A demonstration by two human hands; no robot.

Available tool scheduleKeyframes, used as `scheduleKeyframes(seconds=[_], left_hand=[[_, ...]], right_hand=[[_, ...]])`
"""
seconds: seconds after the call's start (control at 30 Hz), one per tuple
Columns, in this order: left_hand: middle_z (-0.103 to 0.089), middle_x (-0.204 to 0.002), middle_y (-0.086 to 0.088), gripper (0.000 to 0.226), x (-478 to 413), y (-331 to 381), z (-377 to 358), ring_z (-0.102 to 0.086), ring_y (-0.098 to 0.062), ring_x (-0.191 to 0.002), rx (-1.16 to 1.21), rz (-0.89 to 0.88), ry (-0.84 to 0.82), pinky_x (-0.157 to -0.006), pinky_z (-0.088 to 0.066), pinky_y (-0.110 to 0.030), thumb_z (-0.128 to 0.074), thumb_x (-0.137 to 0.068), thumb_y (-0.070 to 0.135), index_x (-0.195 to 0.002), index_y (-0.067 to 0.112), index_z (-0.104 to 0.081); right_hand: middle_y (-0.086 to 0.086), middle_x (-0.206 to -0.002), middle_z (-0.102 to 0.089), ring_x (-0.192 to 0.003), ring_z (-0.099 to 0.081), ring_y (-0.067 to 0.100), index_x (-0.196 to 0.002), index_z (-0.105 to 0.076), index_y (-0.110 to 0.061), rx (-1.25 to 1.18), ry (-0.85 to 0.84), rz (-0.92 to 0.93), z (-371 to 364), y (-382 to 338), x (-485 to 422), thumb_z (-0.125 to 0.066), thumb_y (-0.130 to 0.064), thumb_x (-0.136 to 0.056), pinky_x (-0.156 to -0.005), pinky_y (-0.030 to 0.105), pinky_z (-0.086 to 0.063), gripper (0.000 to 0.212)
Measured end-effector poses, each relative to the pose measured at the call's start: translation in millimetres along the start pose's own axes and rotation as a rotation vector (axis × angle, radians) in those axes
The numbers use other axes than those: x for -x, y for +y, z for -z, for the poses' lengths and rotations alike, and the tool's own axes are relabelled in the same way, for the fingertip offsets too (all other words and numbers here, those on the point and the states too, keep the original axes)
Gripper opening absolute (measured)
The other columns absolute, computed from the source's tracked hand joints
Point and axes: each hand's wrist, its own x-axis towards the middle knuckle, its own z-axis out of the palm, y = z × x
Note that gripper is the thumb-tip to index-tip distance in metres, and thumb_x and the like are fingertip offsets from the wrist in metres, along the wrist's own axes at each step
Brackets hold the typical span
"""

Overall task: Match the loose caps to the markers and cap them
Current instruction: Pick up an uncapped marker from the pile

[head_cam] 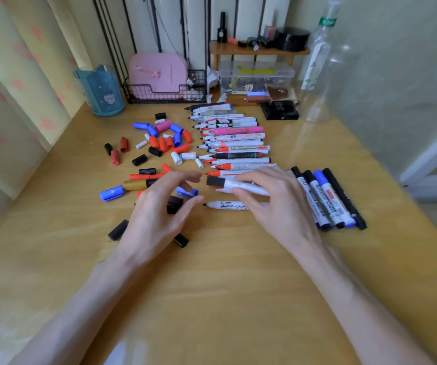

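The marker (241,186) is at the table's (225,285) middle, held by the right hand (277,204) with fingers curled over its barrel. A black cap (216,181) sits on its left end; whether it is fully home I cannot tell. The left hand (159,209) hangs loose and empty over more black caps (174,204). Best to push the cap straight along the barrel until it seats, then lay the marker with the capped ones (327,198) at right. Uncapped markers (238,148) lie beyond, loose caps (159,143) far left.
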Motion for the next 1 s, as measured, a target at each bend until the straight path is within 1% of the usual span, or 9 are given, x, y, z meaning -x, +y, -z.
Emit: scheduleKeyframes(seconds=[0.1,0.17,0.27,0.37,0.5,0.63,0.77,0.9,1.0], left_hand=[[-0.066,-0.120,0.018,0.033,-6,8,-2,-0.064,-0.006,-0.111,-0.023,-0.018,-0.032,-0.089,-0.044,-0.012,-0.069,-0.097,0.033,-0.129,0.025,-0.065],[-0.067,-0.120,0.017,0.032,-10,13,-7,-0.064,-0.005,-0.111,-0.033,-0.027,-0.061,-0.092,-0.050,-0.021,-0.067,-0.098,0.037,-0.127,0.025,-0.067],[-0.067,-0.117,0.016,0.027,-13,17,-18,-0.065,-0.006,-0.109,-0.042,-0.037,-0.089,-0.093,-0.055,-0.038,-0.064,-0.101,0.041,-0.122,0.025,-0.069],[-0.067,-0.114,0.015,0.026,-13,18,-24,-0.065,-0.007,-0.107,-0.057,-0.046,-0.114,-0.089,-0.056,-0.042,-0.061,-0.099,0.041,-0.119,0.026,-0.070],[-0.067,-0.116,0.017,0.022,-12,19,-21,-0.065,-0.006,-0.108,-0.066,-0.049,-0.104,-0.091,-0.056,-0.040,-0.064,-0.101,0.035,-0.120,0.026,-0.070],[-0.068,-0.115,0.016,0.021,-11,15,-16,-0.065,-0.007,-0.110,-0.073,-0.028,-0.089,-0.093,-0.055,-0.034,-0.064,-0.100,0.029,-0.119,0.025,-0.071],[-0.068,-0.112,0.017,0.019,-8,8,-6,-0.065,-0.006,-0.108,-0.070,0.000,-0.066,-0.089,-0.049,-0.019,-0.064,-0.100,0.025,-0.118,0.026,-0.070],[-0.070,-0.109,0.012,0.018,-5,-4,15,-0.067,-0.010,-0.104,-0.072,0.051,-0.009,-0.087,-0.050,-0.021,-0.064,-0.101,0.019,-0.117,0.024,-0.071],[-0.073,-0.114,0.012,0.020,-3,-13,33,-0.067,-0.006,-0.108,-0.083,0.071,-0.005,-0.089,-0.047,-0.014,-0.065,-0.100,0.015,-0.117,0.022,-0.073]], right_hand=[[-0.004,-0.089,-0.070,-0.082,-0.054,0.020,-0.099,-0.078,-0.019,0.110,0.080,-0.151,19,19,-7,-0.080,-0.029,-0.088,-0.076,0.035,-0.043,0.015],[-0.004,-0.087,-0.072,-0.083,-0.059,0.027,-0.097,-0.078,-0.022,0.198,0.111,-0.317,34,32,-10,-0.078,-0.032,-0.089,-0.072,0.035,-0.042,0.012],[-0.002,-0.095,-0.076,-0.090,-0.067,0.035,-0.102,-0.073,-0.025,0.280,0.059,-0.570,53,51,-9,-0.071,-0.035,-0.093,-0.071,0.039,-0.050,0.014],[0.002,-0.097,-0.076,-0.095,-0.067,0.035,-0.105,-0.070,-0.025,0.322,0.002,-0.672,62,63,-5,-0.069,-0.034,-0.092,-0.076,0.041,-0.054,0.016],[0.004,-0.102,-0.075,-0.100,-0.067,0.035,-0.107,-0.070,-0.029,0.338,-0.045,-0.740,65,70,-4,-0.068,-0.038,-0.093,-0.077,0.039,-0.052,0.017],[0.002,-0.102,-0.074,-0.099,-0.067,0.033,-0.108,-0.071,-0.030,0.332,-0.067,-0.741,63,70,-5,-0.068,-0.036,-0.093,-0.075,0.036,-0.048,0.016],[-0.003,-0.097,-0.075,-0.094,-0.067,0.029,-0.107,-0.071,-0.028,0.316,-0.045,-0.684,62,66,-6,-0.067,-0.033,-0.094,-0.075,0.035,-0.049,0.014],[-0.008,-0.088,-0.069,-0.087,-0.061,0.021,-0.099,-0.074,-0.027,0.188,-0.031,-0.447,49,58,-8,-0.071,-0.028,-0.092,-0.070,0.034,-0.048,0.008],[-0.010,-0.089,-0.065,-0.093,-0.053,0.020,-0.100,-0.075,-0.028,0.168,-0.142,-0.260,32,50,-4,-0.074,-0.027,-0.092,-0.078,0.036,-0.046,0.007]])
